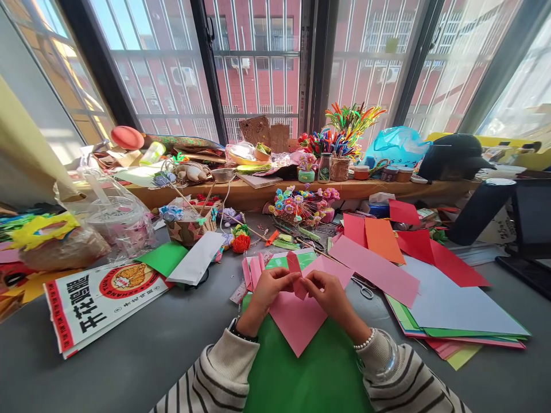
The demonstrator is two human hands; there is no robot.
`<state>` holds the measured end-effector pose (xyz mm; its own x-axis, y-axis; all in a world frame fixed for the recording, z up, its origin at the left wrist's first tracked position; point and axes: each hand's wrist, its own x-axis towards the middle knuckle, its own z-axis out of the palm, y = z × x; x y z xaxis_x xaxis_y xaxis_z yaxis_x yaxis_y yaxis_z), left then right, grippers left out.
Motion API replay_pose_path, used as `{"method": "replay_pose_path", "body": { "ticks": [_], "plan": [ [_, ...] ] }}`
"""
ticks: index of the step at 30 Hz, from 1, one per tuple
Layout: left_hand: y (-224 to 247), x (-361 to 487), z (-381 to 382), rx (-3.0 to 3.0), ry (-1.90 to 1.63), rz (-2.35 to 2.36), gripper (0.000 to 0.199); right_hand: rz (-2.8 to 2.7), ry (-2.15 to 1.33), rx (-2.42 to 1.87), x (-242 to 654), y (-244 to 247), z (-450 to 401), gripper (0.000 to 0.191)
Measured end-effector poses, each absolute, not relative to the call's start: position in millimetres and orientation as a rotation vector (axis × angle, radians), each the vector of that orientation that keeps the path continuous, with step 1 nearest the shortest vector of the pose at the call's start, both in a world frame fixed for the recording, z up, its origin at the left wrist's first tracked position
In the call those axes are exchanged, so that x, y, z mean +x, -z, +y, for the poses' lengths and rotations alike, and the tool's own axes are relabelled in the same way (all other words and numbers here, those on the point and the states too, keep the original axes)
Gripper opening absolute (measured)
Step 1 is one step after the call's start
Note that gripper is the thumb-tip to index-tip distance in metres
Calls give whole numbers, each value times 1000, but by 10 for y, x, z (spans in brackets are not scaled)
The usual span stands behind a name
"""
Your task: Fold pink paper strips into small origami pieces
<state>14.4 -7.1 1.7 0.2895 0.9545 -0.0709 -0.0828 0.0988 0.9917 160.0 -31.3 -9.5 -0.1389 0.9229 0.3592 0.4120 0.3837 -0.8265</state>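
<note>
Between my two hands is a folded strip of pink paper, held upright. The fingers of my left hand pinch its left edge. From the other side, my right hand grips its right edge with thumb and fingertips. Beneath both hands lies a pink paper sheet, one corner pointing toward me, on top of a large green sheet. Several folded pink pieces stand just beyond my left hand. My fingers hide part of the strip's folds.
Scissors lie right of my right hand, beside a pink rectangle. Stacked coloured paper spreads at the right. A printed paper bag lies at the left. Behind stand a basket of paper flowers and crocheted flowers.
</note>
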Motion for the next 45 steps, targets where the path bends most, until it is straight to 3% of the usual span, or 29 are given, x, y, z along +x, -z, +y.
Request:
{"method": "replay_pose_path", "body": {
  "ticks": [15, 24, 29, 33, 40, 45],
  "plan": [
    [-10, 138, -94, 1200, -908, 932, 28, -1741, -598, -1154, 1639, 83, -300, 18],
    [-23, 142, -111, 1149, -846, 864, 36, -1891, -82, -1186, 1593, 115, -344, 17],
    [-37, 147, -112, 1146, -877, 876, 36, -1984, 3, -1081, 1603, 117, -344, 20],
    [-51, 143, -115, 1143, -914, 860, 35, -1887, -166, -1054, 1602, 107, -342, 18],
    [-83, 125, -129, 1161, -979, 829, 35, -1471, -886, -1043, 1631, 75, -303, 18],
    [-70, 114, -102, 1227, -1029, 891, 30, -1310, -1103, -1018, 1653, 69, -260, 19]
  ]
}}
